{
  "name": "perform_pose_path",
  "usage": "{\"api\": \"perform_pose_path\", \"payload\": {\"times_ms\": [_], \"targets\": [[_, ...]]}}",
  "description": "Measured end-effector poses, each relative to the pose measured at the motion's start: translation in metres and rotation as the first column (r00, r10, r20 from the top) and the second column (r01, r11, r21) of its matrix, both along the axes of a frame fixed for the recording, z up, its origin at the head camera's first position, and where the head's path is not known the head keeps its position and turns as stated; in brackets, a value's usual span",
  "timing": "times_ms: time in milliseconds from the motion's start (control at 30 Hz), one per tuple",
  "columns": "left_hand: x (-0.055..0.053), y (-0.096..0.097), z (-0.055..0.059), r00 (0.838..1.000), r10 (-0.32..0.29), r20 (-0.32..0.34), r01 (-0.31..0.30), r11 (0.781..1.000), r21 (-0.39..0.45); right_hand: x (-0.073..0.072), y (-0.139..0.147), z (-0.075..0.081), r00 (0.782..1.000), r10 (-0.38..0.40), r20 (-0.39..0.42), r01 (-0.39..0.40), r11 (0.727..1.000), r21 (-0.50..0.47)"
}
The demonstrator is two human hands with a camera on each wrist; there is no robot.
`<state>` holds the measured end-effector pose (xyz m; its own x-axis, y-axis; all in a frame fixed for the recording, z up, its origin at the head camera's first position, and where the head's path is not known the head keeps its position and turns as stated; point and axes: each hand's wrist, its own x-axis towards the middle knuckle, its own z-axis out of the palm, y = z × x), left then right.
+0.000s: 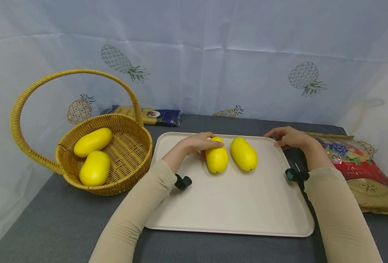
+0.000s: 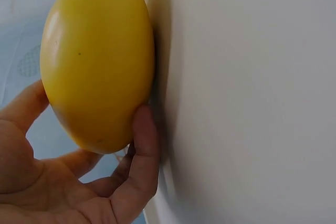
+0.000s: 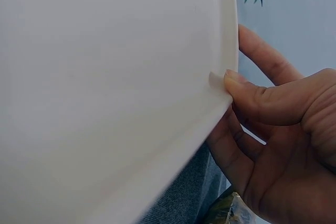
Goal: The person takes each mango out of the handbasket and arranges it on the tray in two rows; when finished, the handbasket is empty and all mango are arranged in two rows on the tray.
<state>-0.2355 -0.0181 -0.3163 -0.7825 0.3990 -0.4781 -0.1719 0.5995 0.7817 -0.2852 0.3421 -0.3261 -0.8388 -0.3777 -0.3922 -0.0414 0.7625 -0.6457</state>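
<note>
Two smooth, oblong yellow fruits lie side by side on a cream tray (image 1: 230,204). My left hand (image 1: 197,143) grips the left yellow fruit (image 1: 217,160) from its far end. In the left wrist view, thumb and fingers close round the lower end of that fruit (image 2: 100,61), and a green stem spot shows at its top. Just to the right lies the other yellow fruit (image 1: 244,154), untouched. At the tray's far right corner, my right hand (image 1: 292,138) pinches the rim. The right wrist view shows the thumb on top of the tray edge (image 3: 227,51) and fingers beneath.
A woven basket (image 1: 128,182) with a tall handle stands left of the tray, holding two similar yellow fruits (image 1: 94,168). Behind it lies a blue and gold packet (image 1: 161,117). A red and gold bag (image 1: 364,171) lies beyond the right forearm. A patterned curtain (image 1: 194,73) hangs behind the dark table.
</note>
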Motion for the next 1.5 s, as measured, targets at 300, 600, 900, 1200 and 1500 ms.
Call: {"api": "perform_pose_path", "payload": {"times_ms": [300,600,900,1200,1500], "targets": [[-0.002,-0.001,0.000,1.000,0.003,-0.003,-0.003,1.000,-0.008,0.000,-0.001,0.001,1.000,0.000,-0.005,0.000,1.000,0.006],[0.002,-0.005,0.004,1.000,0.007,-0.029,-0.008,1.000,-0.011,-0.001,0.000,-0.001,1.000,0.017,-0.015,-0.016,1.000,0.016],[0.001,-0.008,0.009,0.999,0.029,-0.029,-0.030,0.999,-0.028,0.000,-0.001,0.000,1.000,0.013,-0.008,-0.013,1.000,0.013],[-0.001,-0.012,0.019,0.997,0.040,-0.070,-0.043,0.998,-0.045,-0.003,0.001,-0.002,1.000,0.007,-0.011,-0.006,1.000,0.021],[0.003,-0.017,0.036,0.991,0.028,-0.131,-0.031,0.999,-0.018,-0.001,0.000,-0.001,1.000,0.006,0.006,-0.006,1.000,0.004]]}}
